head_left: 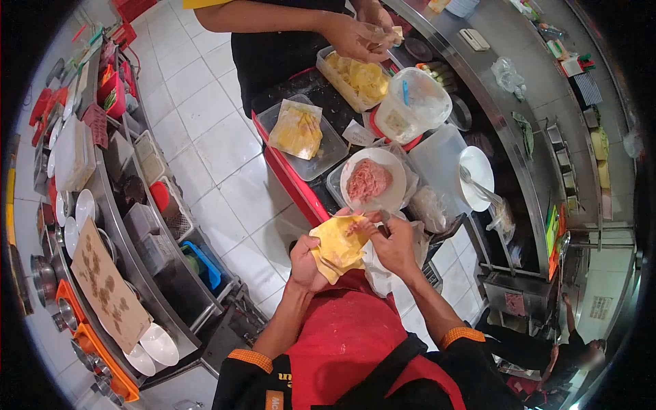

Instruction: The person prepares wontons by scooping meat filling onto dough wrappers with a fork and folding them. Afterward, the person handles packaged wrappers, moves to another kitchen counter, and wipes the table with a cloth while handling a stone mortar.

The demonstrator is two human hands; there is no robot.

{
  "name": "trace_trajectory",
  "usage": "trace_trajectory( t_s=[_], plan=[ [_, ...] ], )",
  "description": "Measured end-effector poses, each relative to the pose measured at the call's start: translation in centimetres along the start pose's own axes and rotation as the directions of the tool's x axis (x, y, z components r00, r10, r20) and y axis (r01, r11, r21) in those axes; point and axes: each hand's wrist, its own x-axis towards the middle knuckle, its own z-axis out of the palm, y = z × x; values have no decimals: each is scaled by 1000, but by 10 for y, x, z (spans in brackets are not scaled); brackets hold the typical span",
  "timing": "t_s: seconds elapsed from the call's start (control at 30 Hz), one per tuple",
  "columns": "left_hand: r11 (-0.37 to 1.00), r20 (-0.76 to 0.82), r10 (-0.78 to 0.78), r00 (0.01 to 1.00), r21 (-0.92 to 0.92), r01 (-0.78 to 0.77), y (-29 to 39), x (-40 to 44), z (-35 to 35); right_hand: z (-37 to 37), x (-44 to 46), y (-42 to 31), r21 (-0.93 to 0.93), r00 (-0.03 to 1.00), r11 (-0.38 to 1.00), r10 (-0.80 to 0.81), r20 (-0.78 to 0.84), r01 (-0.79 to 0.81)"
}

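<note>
My left hand (305, 263) grips a stack of yellow dough wrappers (336, 254) in front of my red apron. A little pink minced meat (354, 228) lies near the top edge of the stack. My right hand (394, 244) is closed, its fingertips at that meat; whatever they pinch is hidden. Just beyond, a white bowl (400, 179) holds a mound of pink minced meat (369, 181). A clear plastic tray (328, 158) carries a flat packet of yellow wrappers (297, 130). Farther off, a plastic tub (328, 63) contains folded yellow pieces (357, 76).
Across the work surface, another person's hands (365, 34) handle a small pale piece. A white bucket (413, 109) stands nearby. A white plate (476, 171) with a spoon sits to the right. Metal counters run along both sides, the left one holding bowls (160, 344) and a cardboard sheet (106, 287).
</note>
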Motion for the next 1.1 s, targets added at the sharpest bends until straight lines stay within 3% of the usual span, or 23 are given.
trace_trajectory(
  t_s=[0.03, 0.07, 0.17, 0.23, 0.3, 0.5, 0.63, 0.7, 0.73, 0.87, 0.97, 1.0, 1.07, 1.1],
  plan=[
    [999, -5, 12, 1000, -34, -12, 1, 1, 0, 0, 0, 3, -137, 961, 953, -276, -19, 271],
    [997, -9, 22, 1000, -67, -23, 1, 1, 0, 0, -1, 5, -272, 847, 815, -531, -1, 511],
    [998, 2, 28, 1000, -59, -28, 2, 3, 1, 3, -13, 0, -372, 878, 803, -473, 75, 465],
    [998, -5, 19, 1000, -56, -19, 3, 2, 2, 6, -10, -1, -316, 873, 827, -487, 9, 465],
    [999, -11, 8, 1000, -53, -8, 3, 2, 0, 1, -4, -1, -130, 878, 869, -478, 24, 477],
    [998, 22, -15, 1000, -55, 17, -2, 0, -22, -7, -7, -9, -245, 843, 807, -501, 197, 537],
    [994, -19, -26, 999, -105, 23, 0, -3, -18, -13, -2, -13, -197, 857, 834, -499, 130, 515],
    [995, -38, -21, 999, -94, 18, 0, -3, -18, -19, 0, -15, -119, 971, 979, -143, 191, 168],
    [996, -34, -19, 999, -90, 16, -1, -2, -19, -19, 1, -14, -103, 944, 950, -271, 189, 294],
    [998, -49, -12, 999, -58, 9, -1, 0, -13, -15, 0, -4, -88, 896, 910, -375, 238, 405],
    [998, 17, 30, 999, -52, -29, -1, -1, -5, -14, 2, -4, -20, 910, 933, -346, 230, 359],
    [998, 17, 30, 999, -53, -30, -2, -1, -1, -14, 2, -5, 5, 936, 962, -267, 228, 273],
    [996, -195, 8, 981, 86, 9, -4, 2, 4, -16, 0, -5, 29, 957, 983, -184, 227, 182],
    [996, -196, 8, 981, 86, 9, -5, 3, 5, -16, 0, -5, 72, 962, 992, -119, 246, 104]
  ],
)
